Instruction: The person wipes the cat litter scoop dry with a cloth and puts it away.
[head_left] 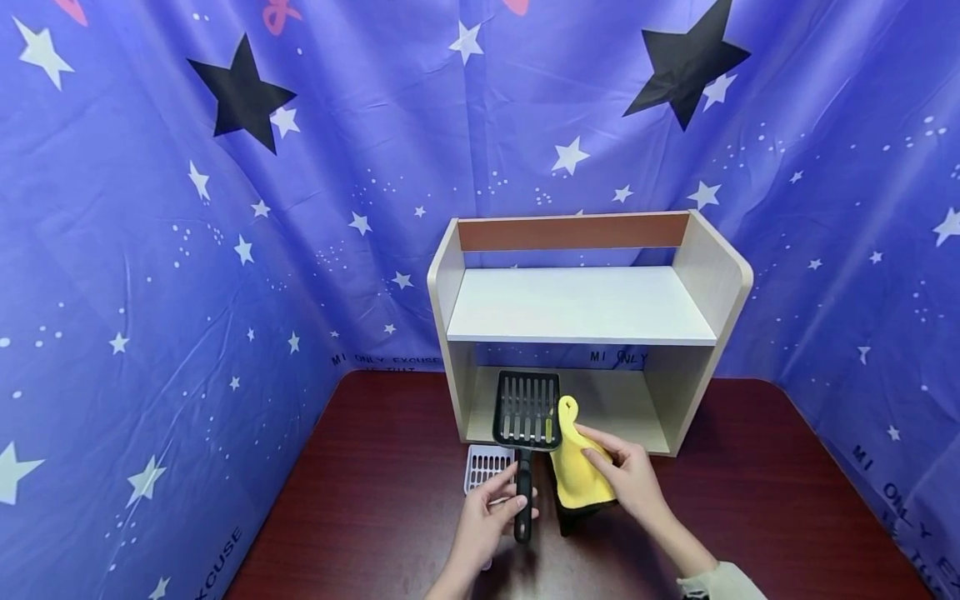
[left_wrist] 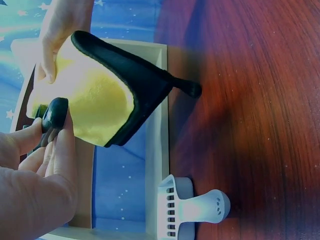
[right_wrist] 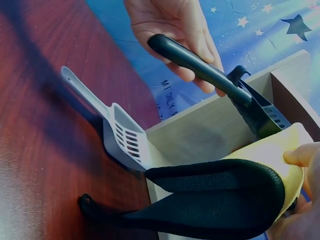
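Note:
My left hand [head_left: 483, 515] holds a black slotted litter scoop [head_left: 524, 492] by its handle, thumb and fingers on opposite sides of it. The scoop's slotted head points away, before the shelf's lower opening. Beside it, my right hand [head_left: 633, 477] pinches a yellow cloth [head_left: 579, 473] with a black underside and edge. In the right wrist view the cloth's dark underside [right_wrist: 215, 205] hangs folded, with a narrow black end trailing toward the table. The cloth's upper part is right next to the scoop head; whether they touch I cannot tell.
A second, pale grey scoop [right_wrist: 125, 135] lies on the dark red table [head_left: 360, 500], partly behind my left hand in the head view. The two-tier shelf [head_left: 585, 304] stands at the back. Blue star-printed curtains [head_left: 337, 183] surround the table.

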